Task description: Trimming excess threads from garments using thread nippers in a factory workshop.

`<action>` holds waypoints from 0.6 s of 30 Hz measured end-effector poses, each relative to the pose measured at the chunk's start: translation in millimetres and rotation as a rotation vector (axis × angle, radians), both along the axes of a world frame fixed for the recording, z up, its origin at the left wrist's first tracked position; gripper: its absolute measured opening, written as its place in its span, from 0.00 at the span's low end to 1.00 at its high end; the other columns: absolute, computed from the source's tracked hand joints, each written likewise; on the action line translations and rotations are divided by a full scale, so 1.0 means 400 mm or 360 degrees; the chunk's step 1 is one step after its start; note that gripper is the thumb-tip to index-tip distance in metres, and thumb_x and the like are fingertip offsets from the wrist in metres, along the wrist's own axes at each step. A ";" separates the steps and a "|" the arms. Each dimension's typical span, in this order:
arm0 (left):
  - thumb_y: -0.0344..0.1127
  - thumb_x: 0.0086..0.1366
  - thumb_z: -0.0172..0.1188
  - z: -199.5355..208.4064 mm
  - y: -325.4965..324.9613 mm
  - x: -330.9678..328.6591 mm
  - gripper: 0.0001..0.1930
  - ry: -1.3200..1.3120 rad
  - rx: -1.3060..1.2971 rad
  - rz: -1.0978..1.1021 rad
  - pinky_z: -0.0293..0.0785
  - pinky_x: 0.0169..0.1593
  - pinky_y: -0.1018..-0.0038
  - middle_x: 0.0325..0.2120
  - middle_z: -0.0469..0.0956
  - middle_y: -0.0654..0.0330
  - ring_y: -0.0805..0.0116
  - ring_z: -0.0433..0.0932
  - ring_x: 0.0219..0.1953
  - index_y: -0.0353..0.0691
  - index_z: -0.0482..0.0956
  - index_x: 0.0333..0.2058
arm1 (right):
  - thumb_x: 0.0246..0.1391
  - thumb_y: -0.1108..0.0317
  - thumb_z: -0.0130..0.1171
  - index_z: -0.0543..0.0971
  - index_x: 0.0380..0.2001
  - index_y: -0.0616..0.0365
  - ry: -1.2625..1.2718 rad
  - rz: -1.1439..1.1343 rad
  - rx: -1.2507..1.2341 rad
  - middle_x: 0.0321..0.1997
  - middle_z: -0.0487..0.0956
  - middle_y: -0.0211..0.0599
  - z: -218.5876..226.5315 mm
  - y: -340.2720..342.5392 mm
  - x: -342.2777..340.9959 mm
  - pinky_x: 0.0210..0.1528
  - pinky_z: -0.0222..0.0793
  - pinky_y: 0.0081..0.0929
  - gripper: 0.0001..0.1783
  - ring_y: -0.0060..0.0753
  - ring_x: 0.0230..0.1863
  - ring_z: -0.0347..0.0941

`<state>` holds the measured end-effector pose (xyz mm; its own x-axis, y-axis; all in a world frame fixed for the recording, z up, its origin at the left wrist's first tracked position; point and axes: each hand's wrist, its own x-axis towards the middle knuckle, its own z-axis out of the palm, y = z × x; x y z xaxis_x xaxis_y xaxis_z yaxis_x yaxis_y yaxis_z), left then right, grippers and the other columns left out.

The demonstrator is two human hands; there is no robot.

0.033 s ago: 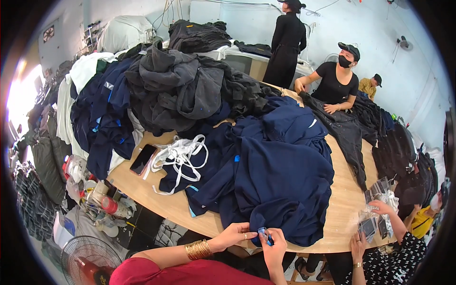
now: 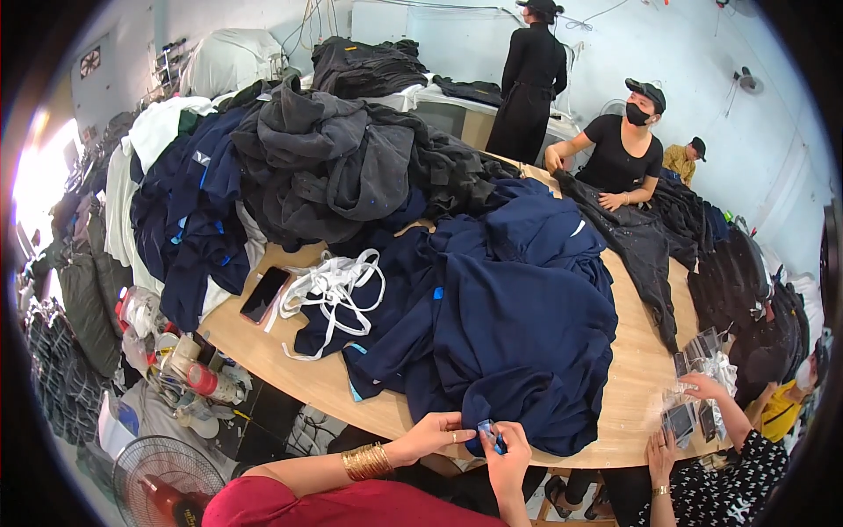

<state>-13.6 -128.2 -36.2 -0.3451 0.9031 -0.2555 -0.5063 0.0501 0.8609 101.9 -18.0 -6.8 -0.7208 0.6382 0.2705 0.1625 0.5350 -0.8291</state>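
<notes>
A dark navy garment (image 2: 527, 316) lies bunched over the near middle of the wooden table, with a small blue tag at its side. My left hand (image 2: 428, 439), with gold bangles at the wrist, pinches the edge of this garment at the table's front. Close beside it, my right hand (image 2: 511, 458) is closed around a small blue-handled tool (image 2: 499, 442) that looks like thread snips, its tip near the left fingertips. Fingers hide most of that tool and the exact spot on the cloth.
White tape (image 2: 338, 290) lies tangled left of the garment, beside a phone (image 2: 264, 295). Piles of dark clothes (image 2: 325, 158) rise behind. A co-worker's hands (image 2: 663, 457) handle small plastic packets at right; another person (image 2: 628, 149) holds black trousers (image 2: 628, 250). A fan (image 2: 167, 479) stands lower left.
</notes>
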 end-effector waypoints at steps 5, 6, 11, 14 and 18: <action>0.34 0.61 0.55 0.005 0.003 0.002 0.12 0.0071 0.0033 0.0026 0.65 0.40 0.85 0.34 0.75 0.69 0.84 0.69 0.36 0.35 0.74 0.42 | 0.39 0.78 0.62 0.73 0.25 0.64 0.0018 -0.0022 0.0026 0.28 0.73 0.36 0.002 0.006 0.001 0.33 0.64 0.22 0.08 0.31 0.29 0.70; 0.34 0.61 0.55 0.001 0.002 0.003 0.12 0.0070 0.0033 0.0025 0.65 0.40 0.85 0.34 0.75 0.69 0.84 0.69 0.36 0.35 0.74 0.42 | 0.39 0.78 0.62 0.73 0.25 0.64 0.0017 -0.0023 0.0026 0.28 0.73 0.36 0.001 0.005 0.001 0.33 0.64 0.22 0.08 0.31 0.29 0.70; 0.34 0.61 0.55 -0.002 -0.001 0.002 0.11 0.0034 -0.0020 0.0054 0.64 0.34 0.88 0.32 0.75 0.71 0.87 0.68 0.34 0.35 0.75 0.40 | 0.39 0.77 0.63 0.74 0.25 0.63 0.0017 -0.0023 0.0017 0.29 0.73 0.36 -0.002 0.004 0.001 0.32 0.64 0.22 0.08 0.31 0.28 0.70; 0.34 0.60 0.56 -0.009 -0.002 0.003 0.11 0.0040 -0.0029 0.0082 0.64 0.35 0.87 0.32 0.75 0.70 0.86 0.68 0.34 0.35 0.75 0.40 | 0.39 0.77 0.63 0.75 0.26 0.63 0.0045 -0.0017 0.0043 0.29 0.73 0.36 -0.005 0.004 0.001 0.32 0.65 0.22 0.08 0.32 0.29 0.70; 0.34 0.60 0.56 0.002 -0.001 0.006 0.12 -0.0006 0.0011 0.0091 0.65 0.37 0.86 0.32 0.75 0.69 0.85 0.68 0.34 0.34 0.75 0.40 | 0.39 0.77 0.63 0.75 0.26 0.63 0.0018 -0.0026 0.0009 0.30 0.74 0.36 -0.004 0.002 0.005 0.33 0.65 0.22 0.08 0.32 0.30 0.71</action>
